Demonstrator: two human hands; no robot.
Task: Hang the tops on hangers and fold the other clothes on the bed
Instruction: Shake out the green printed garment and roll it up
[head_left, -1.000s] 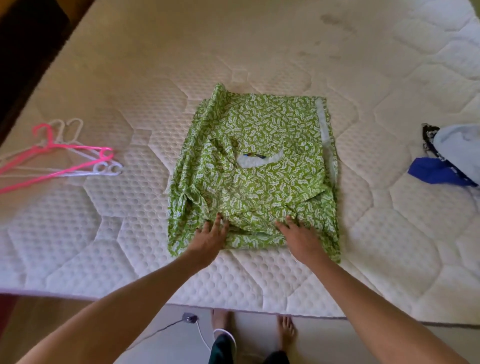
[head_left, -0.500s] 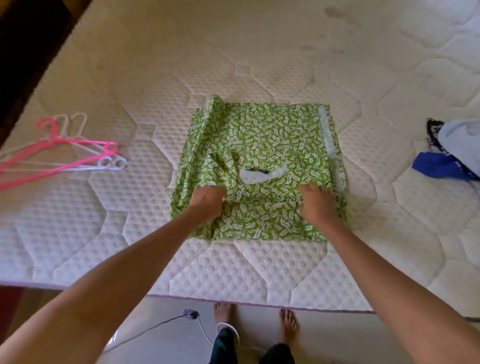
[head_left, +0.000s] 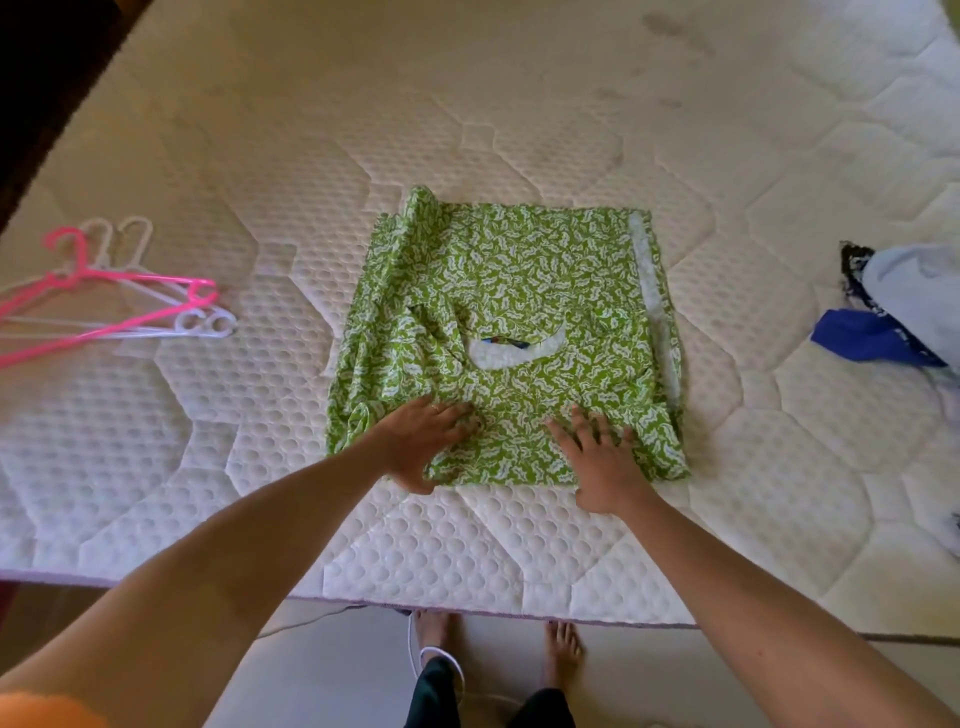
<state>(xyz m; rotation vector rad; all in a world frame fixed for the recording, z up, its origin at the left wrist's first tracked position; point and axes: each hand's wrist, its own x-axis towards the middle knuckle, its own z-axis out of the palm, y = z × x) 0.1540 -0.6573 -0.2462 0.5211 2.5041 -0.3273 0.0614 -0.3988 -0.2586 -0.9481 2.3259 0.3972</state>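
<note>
A green garment with a white leaf print (head_left: 519, 291) lies folded into a rough rectangle in the middle of the white quilted mattress (head_left: 519, 130). Its near part is doubled up over the rest, and a white neckline opening with a label shows at the centre. My left hand (head_left: 423, 441) lies flat with spread fingers on the near left of the fold. My right hand (head_left: 597, 457) presses flat on the near right of it. Pink and white plastic hangers (head_left: 130, 306) lie in a loose bunch at the left of the mattress.
A heap of other clothes, pale blue (head_left: 914, 296) over dark blue (head_left: 872, 338), sits at the right edge of the mattress. The mattress's near edge (head_left: 467, 605) runs just above my bare feet, and a white cable lies on the floor beside them.
My hands gripped the garment's near hem, carried it away from me and laid it over the middle. Both hands have since let go and now lie flat, spread on the new fold.
</note>
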